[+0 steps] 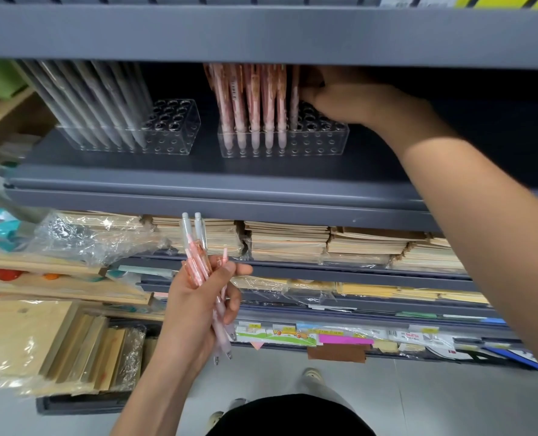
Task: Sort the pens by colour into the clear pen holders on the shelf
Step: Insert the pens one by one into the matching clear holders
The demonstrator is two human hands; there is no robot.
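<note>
Fingers (311,97) of the right hand (346,100) curl in shadow against a pink pen (294,99) and seem to pinch it. The pen stands at the right end of the filled rows in the pink holder (321,143), the clear block on the grey shelf (198,179) that serves here as the reference. Whether its tip is fully seated in a hole is hard to tell. The rest of the pink pens (255,102) stand upright in the left part of this holder, and the holes to their right look empty. Just left of the pink holder, apart from it, the grey holder (175,133) carries leaning grey pens (98,99) in its left part, with open holes on the side nearer the pink holder. Well below and in front of the pink holder, the left hand (195,300) has its fingers (234,305) wrapped round a small bundle of pens (198,259), mostly pink with pale caps. Lower shelves hold stacked notebooks (289,240). By my reading the sorting is well along: both colours are separated, and the bundle is what remains, most likely for the pink holder.
</note>
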